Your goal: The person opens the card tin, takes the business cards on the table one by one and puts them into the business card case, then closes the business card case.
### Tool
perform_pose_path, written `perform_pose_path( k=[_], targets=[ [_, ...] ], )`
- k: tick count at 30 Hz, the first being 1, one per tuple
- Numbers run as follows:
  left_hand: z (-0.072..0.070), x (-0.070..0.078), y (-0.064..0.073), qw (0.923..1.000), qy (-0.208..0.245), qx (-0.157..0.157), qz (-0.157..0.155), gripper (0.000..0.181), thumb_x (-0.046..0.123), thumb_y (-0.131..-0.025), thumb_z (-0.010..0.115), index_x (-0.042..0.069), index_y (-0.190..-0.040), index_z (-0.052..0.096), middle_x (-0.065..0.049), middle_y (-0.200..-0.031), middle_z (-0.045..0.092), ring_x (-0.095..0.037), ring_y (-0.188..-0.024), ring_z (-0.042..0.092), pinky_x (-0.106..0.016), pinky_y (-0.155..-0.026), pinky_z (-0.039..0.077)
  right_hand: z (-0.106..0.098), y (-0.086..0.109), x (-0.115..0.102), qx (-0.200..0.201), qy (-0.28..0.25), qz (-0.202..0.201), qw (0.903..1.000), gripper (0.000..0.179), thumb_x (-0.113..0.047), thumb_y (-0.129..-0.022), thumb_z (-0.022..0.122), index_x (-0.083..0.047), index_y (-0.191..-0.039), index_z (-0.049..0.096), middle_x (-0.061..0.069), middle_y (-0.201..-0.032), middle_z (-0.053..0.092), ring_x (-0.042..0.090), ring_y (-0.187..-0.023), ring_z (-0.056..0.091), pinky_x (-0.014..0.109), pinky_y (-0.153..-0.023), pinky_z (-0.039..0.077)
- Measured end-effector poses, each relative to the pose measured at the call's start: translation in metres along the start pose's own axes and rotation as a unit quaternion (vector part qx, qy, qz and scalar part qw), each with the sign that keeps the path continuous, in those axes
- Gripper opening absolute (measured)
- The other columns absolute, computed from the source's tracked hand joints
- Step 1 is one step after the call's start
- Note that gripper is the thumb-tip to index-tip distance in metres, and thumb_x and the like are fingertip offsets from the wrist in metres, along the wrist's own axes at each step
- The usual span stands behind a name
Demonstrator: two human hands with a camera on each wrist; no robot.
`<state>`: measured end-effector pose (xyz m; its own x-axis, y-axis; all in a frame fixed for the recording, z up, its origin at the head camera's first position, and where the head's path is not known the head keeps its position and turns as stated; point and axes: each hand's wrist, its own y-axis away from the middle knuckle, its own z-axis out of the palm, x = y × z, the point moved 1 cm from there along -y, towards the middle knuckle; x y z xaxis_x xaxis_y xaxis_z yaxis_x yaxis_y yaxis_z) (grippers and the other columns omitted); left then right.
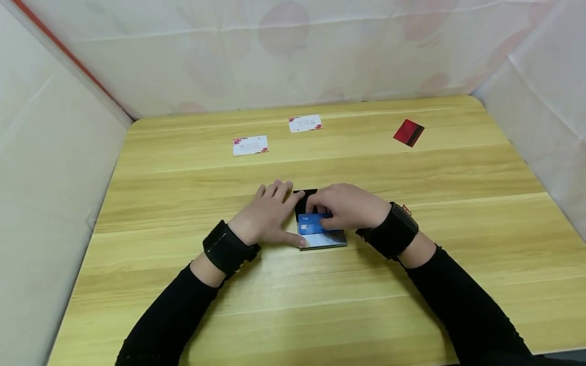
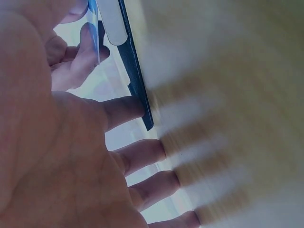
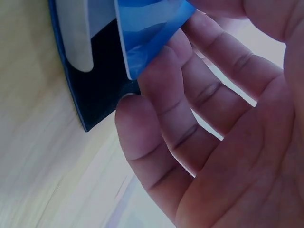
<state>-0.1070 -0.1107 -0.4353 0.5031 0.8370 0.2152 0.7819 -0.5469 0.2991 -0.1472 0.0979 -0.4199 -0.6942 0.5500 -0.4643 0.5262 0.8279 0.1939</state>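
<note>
A thin black and silver card holder (image 1: 326, 240) lies opened out on the wooden table, in the middle of the head view. My left hand (image 1: 269, 216) spreads over its left side, index finger on the black part and thumb on the silvery near part. Between the thumb and fingers of my right hand (image 1: 351, 207), I pinch a blue bank card (image 1: 311, 223) over the holder. From the right wrist the blue card (image 3: 147, 33) looks tilted up from the black surface (image 3: 102, 90). My fingers hide the card's right end.
Two white cards with red floral corners, one on the left (image 1: 250, 146) and one farther back (image 1: 305, 123), lie beyond my hands. A red card with a dark stripe (image 1: 409, 133) lies at the back right. Pale cloth walls (image 1: 274, 56) border the table's back and sides.
</note>
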Motion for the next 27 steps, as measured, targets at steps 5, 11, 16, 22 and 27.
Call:
perform_pose_path(
  k=[5, 11, 16, 22, 27],
  targets=[
    [0.0006, 0.0003, 0.0013, 1.0, 0.0, -0.005, 0.0, 0.115, 0.084, -0.074, 0.059, 0.018, -0.16, 0.024, -0.018, -0.162, 0.021, -0.041, -0.15, 0.016, -0.063, -0.117, 0.02, 0.003, -0.0003, -0.0013, -0.009, -0.003, -0.003, 0.9999, 0.022, -0.012, -0.084, 0.071, -0.019, -0.104, 0.071, -0.005, -0.082, 0.061, 0.011, -0.074, 0.054, 0.029, -0.069, 0.048],
    [0.0003, 0.0004, 0.0017, 1.0, 0.005, -0.003, -0.001, 0.113, 0.083, -0.075, 0.06, 0.017, -0.16, 0.024, -0.018, -0.162, 0.021, -0.04, -0.15, 0.016, -0.063, -0.117, 0.02, 0.0055, -0.0005, -0.0037, -0.015, -0.007, -0.01, 0.9998, 0.021, -0.011, -0.082, 0.07, -0.02, -0.101, 0.072, -0.004, -0.081, 0.06, 0.011, -0.074, 0.053, 0.029, -0.068, 0.047],
    [-0.0005, 0.0001, 0.0015, 1.0, 0.004, -0.004, 0.002, 0.113, 0.082, -0.075, 0.06, 0.017, -0.16, 0.024, -0.019, -0.162, 0.021, -0.04, -0.15, 0.016, -0.062, -0.117, 0.02, 0.0053, -0.0005, -0.0057, -0.021, -0.001, -0.017, 0.9996, 0.02, -0.011, -0.082, 0.071, -0.021, -0.1, 0.072, -0.005, -0.081, 0.06, 0.011, -0.075, 0.052, 0.029, -0.068, 0.046],
    [0.0011, -0.0002, 0.0019, 1.0, 0.003, -0.003, 0.001, 0.113, 0.083, -0.075, 0.059, 0.017, -0.16, 0.024, -0.019, -0.161, 0.022, -0.041, -0.15, 0.017, -0.063, -0.117, 0.021, 0.0069, -0.0007, -0.007, -0.025, 0.003, -0.019, 0.9995, 0.02, -0.012, -0.082, 0.071, -0.021, -0.1, 0.072, -0.006, -0.082, 0.06, 0.011, -0.075, 0.053, 0.028, -0.068, 0.046],
    [0.0003, -0.0002, 0.0015, 1.0, -0.002, 0.004, 0.005, 0.113, 0.084, -0.075, 0.059, 0.017, -0.16, 0.025, -0.018, -0.16, 0.024, -0.038, -0.148, 0.019, -0.062, -0.116, 0.022, 0.006, -0.0002, -0.0072, -0.016, 0.009, -0.03, 0.9994, 0.02, -0.012, -0.082, 0.072, -0.02, -0.1, 0.073, -0.005, -0.082, 0.06, 0.01, -0.075, 0.052, 0.029, -0.068, 0.046]
  ],
)
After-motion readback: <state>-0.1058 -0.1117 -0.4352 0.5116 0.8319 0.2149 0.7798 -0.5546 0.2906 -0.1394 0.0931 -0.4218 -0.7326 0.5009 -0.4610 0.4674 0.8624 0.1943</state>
